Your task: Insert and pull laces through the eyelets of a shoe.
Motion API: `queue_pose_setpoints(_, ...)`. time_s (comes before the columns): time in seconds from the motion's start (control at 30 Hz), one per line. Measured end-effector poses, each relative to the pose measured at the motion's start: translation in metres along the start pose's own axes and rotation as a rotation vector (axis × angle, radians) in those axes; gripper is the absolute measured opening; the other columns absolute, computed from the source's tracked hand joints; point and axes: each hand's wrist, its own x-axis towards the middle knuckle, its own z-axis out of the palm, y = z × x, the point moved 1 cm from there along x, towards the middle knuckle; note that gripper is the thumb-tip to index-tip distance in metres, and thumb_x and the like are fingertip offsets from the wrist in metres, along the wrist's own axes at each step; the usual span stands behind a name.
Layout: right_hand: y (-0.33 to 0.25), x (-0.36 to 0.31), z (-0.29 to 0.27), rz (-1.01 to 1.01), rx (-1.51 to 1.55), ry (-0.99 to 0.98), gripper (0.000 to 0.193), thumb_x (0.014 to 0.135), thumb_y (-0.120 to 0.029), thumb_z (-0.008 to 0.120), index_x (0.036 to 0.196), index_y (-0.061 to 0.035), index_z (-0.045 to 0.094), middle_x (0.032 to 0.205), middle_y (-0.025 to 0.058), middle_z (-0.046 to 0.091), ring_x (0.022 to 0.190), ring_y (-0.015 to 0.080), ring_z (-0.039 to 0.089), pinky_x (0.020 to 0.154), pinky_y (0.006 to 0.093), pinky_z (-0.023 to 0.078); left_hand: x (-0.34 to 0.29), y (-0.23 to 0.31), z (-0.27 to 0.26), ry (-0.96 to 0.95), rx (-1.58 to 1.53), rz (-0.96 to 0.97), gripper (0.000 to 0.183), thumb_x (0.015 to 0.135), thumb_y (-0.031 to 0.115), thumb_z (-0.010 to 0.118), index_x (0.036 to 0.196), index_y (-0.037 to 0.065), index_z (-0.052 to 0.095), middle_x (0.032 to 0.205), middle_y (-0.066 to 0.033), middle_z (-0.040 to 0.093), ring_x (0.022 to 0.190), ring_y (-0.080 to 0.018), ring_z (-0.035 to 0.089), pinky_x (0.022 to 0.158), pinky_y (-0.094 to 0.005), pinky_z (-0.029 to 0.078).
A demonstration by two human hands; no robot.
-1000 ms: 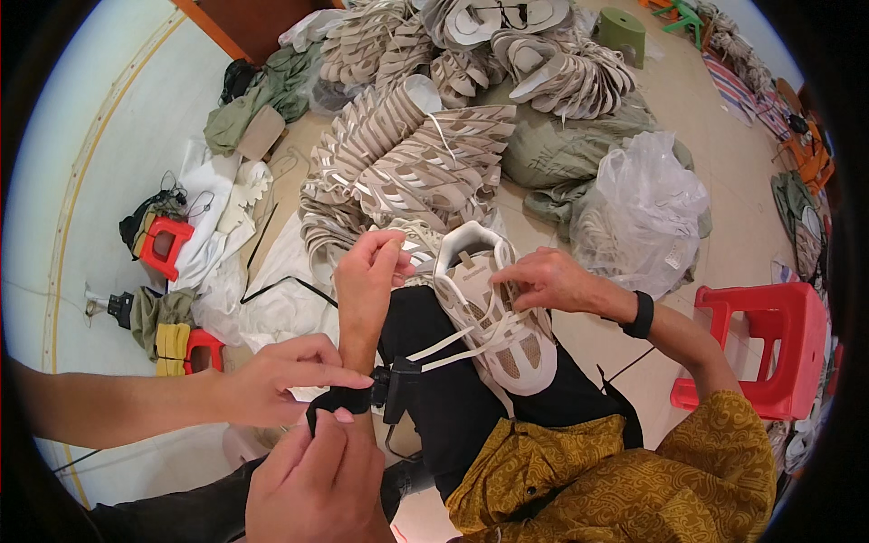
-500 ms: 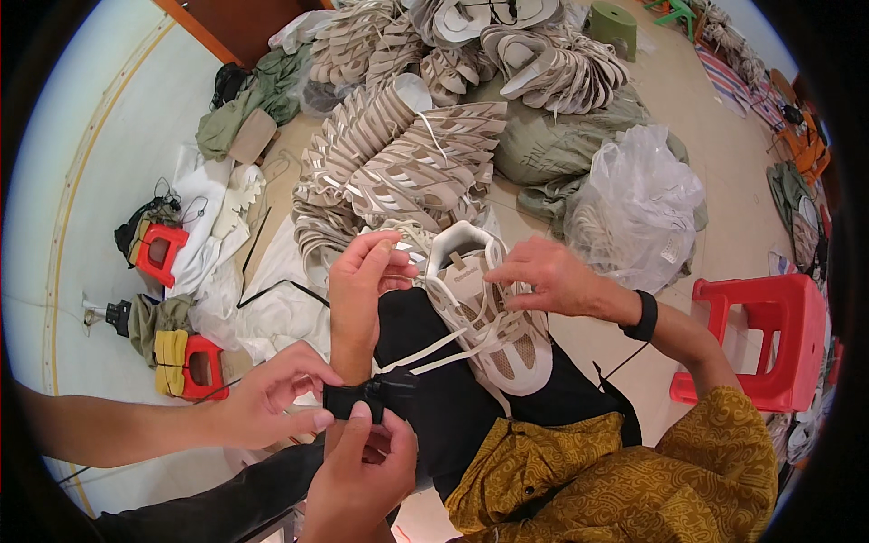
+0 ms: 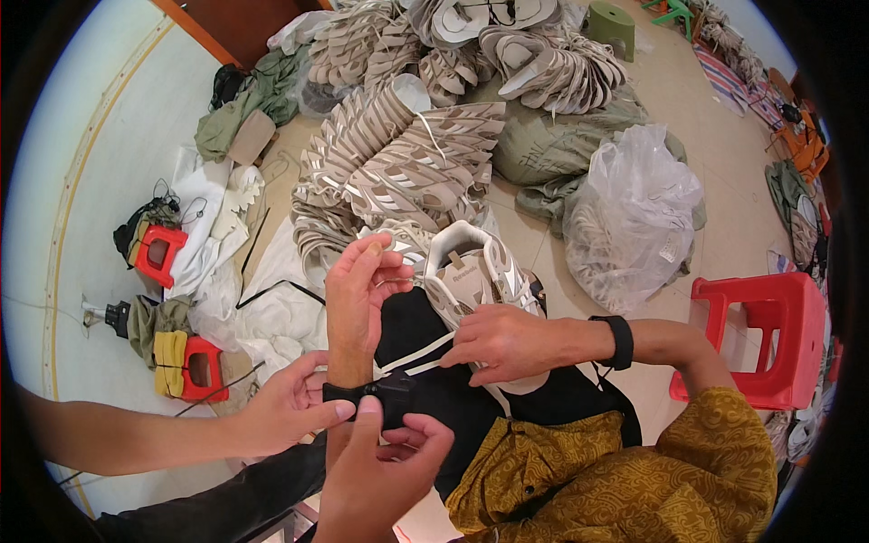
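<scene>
My left hand [image 3: 362,285] is raised with its fingers loosely bent and apart, and I see nothing in it. Around that wrist sits a black strap [image 3: 339,393] with a small black device [image 3: 398,398]. A co-worker's two hands, one from the left [image 3: 285,398] and one from below [image 3: 389,471], grip the strap and device. On my lap stands a beige and white sneaker [image 3: 466,271], toe toward me. Closed fingers of my right hand [image 3: 502,344] are at a cream shoelace [image 3: 425,353]; the hand covers much of the sneaker's front. Another black band [image 3: 623,342] circles my right wrist.
Stacked beige shoe uppers [image 3: 398,154] lie in heaps ahead. To their right are a green sack [image 3: 561,145] and a clear plastic bag [image 3: 634,217]. A red stool [image 3: 760,339] stands at the right. White sheeting [image 3: 281,317] and smaller red stools [image 3: 204,366] are at the left.
My right hand has come down and left from the sneaker's collar to the laces over its front. The co-worker's lower hand has shifted right on the device. My left hand has barely moved.
</scene>
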Motion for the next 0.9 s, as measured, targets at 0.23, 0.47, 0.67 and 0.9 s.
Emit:
queue_pose_setpoints(0.23, -0.008, 0.019, 0.012, 0.071, 0.239, -0.026, 0.036, 0.064, -0.018, 0.071, 0.096, -0.0040, 0.060, 0.080, 0.0089, 0.058, 0.081, 0.0275, 0.057, 0.069, 0.0379, 0.045, -0.001, 0.002, 0.017, 0.042, 0.145, 0.040, 0.021, 0.090, 0.016, 0.050, 0.102, 0.000, 0.057, 0.079, -0.0068, 0.061, 0.068, -0.0159, 0.062, 0.058, -0.0256, 0.051)
queue_pose_setpoints(0.47, -0.012, 0.028, 0.019, 0.013, 0.206, 0.054, 0.030, 0.069, -0.029, 0.067, 0.071, -0.0012, 0.055, 0.069, 0.0106, 0.055, 0.066, 0.0290, 0.056, 0.058, 0.0375, 0.045, 0.002, 0.001, 0.024, 0.076, 0.269, 0.108, 0.019, 0.089, 0.013, 0.050, 0.100, 0.001, 0.058, 0.078, -0.0065, 0.061, 0.067, -0.0137, 0.062, 0.057, -0.0230, 0.048)
queue_pose_setpoints(0.67, -0.012, 0.029, 0.022, 0.058, 0.394, 0.107, 0.039, 0.070, -0.035, 0.068, 0.062, 0.0005, 0.054, 0.059, 0.0125, 0.052, 0.055, 0.0289, 0.055, 0.050, 0.0367, 0.042, 0.004, 0.000, 0.028, 0.124, 0.402, 0.171, 0.019, 0.089, 0.014, 0.050, 0.097, -0.001, 0.059, 0.078, -0.0065, 0.062, 0.064, -0.0123, 0.061, 0.057, -0.0230, 0.048)
queue_pose_setpoints(0.9, -0.014, 0.029, 0.033, 0.162, 0.485, 0.085, 0.047, 0.069, -0.043, 0.068, 0.060, 0.0011, 0.055, 0.051, 0.0136, 0.050, 0.048, 0.0287, 0.052, 0.046, 0.0360, 0.038, 0.002, -0.004, 0.021, 0.222, 0.623, 0.359, 0.018, 0.089, 0.010, 0.049, 0.099, 0.000, 0.060, 0.075, -0.0057, 0.062, 0.065, -0.0100, 0.060, 0.057, -0.0212, 0.047)
